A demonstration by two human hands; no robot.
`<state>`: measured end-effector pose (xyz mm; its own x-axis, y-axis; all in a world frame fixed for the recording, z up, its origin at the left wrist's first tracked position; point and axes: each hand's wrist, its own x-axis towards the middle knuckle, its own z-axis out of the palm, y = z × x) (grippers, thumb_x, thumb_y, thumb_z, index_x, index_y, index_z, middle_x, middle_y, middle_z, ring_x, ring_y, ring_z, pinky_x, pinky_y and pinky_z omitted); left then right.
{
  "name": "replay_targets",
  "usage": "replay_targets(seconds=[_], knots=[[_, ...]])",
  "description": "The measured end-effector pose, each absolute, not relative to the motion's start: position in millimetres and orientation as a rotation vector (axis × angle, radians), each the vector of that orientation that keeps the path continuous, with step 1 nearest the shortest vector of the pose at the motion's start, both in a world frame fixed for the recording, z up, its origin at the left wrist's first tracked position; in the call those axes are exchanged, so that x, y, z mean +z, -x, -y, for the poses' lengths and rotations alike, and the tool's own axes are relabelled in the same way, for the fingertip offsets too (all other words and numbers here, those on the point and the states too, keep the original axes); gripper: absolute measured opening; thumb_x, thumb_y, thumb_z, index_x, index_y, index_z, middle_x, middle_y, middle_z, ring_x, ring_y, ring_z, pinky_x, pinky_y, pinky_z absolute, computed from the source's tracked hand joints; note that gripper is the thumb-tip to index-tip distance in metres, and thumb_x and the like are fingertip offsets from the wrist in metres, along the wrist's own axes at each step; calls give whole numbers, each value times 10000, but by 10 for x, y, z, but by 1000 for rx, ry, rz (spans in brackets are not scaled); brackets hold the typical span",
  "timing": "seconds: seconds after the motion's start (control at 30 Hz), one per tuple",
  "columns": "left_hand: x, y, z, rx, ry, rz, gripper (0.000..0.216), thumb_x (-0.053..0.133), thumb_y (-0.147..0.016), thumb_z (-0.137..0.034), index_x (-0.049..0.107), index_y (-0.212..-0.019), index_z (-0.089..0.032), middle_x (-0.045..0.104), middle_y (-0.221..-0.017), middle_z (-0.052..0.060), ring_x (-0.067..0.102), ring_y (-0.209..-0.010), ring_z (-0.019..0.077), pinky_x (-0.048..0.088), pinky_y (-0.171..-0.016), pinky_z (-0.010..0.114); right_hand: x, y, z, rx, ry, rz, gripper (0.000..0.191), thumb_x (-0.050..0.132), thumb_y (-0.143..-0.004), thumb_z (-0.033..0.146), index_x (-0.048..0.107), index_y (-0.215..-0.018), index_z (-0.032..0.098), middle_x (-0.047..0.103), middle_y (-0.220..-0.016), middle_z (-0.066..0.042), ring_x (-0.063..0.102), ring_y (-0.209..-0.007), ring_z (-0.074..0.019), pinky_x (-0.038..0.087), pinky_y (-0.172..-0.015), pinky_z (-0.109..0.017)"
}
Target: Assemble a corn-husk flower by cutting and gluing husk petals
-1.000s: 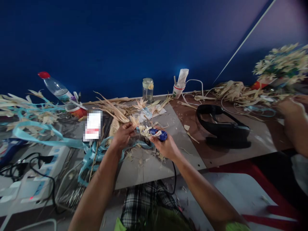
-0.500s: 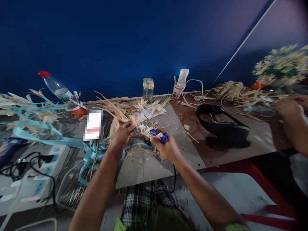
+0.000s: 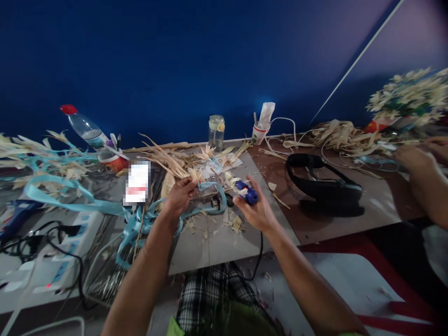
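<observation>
My left hand (image 3: 179, 197) is closed on a small dried-leaf flower (image 3: 193, 175), held over a grey mat (image 3: 224, 238). A light blue ribbon (image 3: 210, 200) loops beside it, between my two hands. My right hand (image 3: 258, 211) grips a blue glue gun (image 3: 246, 191), its nozzle pointing left toward the flower with a clear gap between them. The gun's black cord (image 3: 258, 254) drops off the table edge toward my lap.
Dried leaf strips (image 3: 168, 161) and cuttings litter the mat. A jar (image 3: 216, 132), a cup (image 3: 259, 131) and a bottle (image 3: 86, 128) stand at the back. A black headset (image 3: 324, 184) lies right of the mat. Another person's hand (image 3: 416, 161) works at far right. Power strips (image 3: 52, 261) lie left.
My right hand has drawn the glue gun to the right, away from the flower. The blue ribbon loop now shows between my hands. My left hand has stayed put.
</observation>
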<state>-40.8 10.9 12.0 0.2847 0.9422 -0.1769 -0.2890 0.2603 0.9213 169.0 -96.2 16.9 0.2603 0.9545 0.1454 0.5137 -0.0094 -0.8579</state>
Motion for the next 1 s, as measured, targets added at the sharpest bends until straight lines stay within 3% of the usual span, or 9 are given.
replay_targets(seconds=[0.17,0.33,0.47,0.57,0.67,0.77,0.87,1.0], knots=[[121,390,-112,1049,-891,-921,280,780,-544,-288,567,-617,-121,559,-620,-13,356,-415,3,227,-381,162,93,-2002,717,212,2041,1501,983,532,-700,643,177,-1399,50,536,-1204,-240,465,-1153,-365,275,-959,-505],[133,374,-92,1079,-898,-866,275,777,-550,-269,550,-585,-117,596,-664,13,335,-423,0,284,-404,167,-76,-2071,555,200,2282,1640,994,577,-699,573,160,-1380,-18,559,-1142,-266,442,-1157,-382,298,-933,-469],[106,383,-93,1045,-912,-880,283,777,-561,-287,549,-595,-122,594,-669,8,342,-424,2,304,-422,171,54,-2051,641,185,2210,1771,794,611,-719,426,305,-1353,57,473,-1261,-252,414,-1181,-382,275,-955,-510],[104,375,-85,992,-953,-909,293,773,-568,-321,562,-620,-124,570,-646,-4,378,-437,12,263,-410,166,239,-1898,644,281,1904,1676,520,475,-828,345,414,-1311,162,467,-1310,-165,457,-1165,-300,300,-972,-466],[129,361,-65,969,-983,-935,302,772,-562,-340,569,-636,-128,510,-583,-28,397,-452,26,245,-415,165,312,-1619,499,774,1378,1673,435,405,-861,425,530,-1210,197,567,-1210,-100,503,-1122,-220,382,-921,-337],[135,364,-59,931,-1037,-954,306,749,-580,-369,577,-658,-128,450,-516,-52,336,-417,23,214,-413,174,246,-1369,302,1145,1202,1544,397,457,-812,494,636,-959,172,648,-952,-58,559,-956,-191,417,-824,-291],[111,377,-72,926,-1109,-1009,302,726,-594,-382,565,-664,-136,444,-502,-59,329,-420,34,217,-425,184,128,-1253,176,1343,1219,1489,394,531,-746,534,597,-682,150,562,-634,7,514,-660,-130,393,-640,-242],[132,364,-61,895,-1233,-1114,293,681,-621,-404,552,-657,-143,421,-485,-68,333,-436,52,245,-447,199,19,-1213,133,1391,1306,1376,371,620,-654,504,538,-593,148,422,-498,54,370,-506,-81,291,-511,-219]])
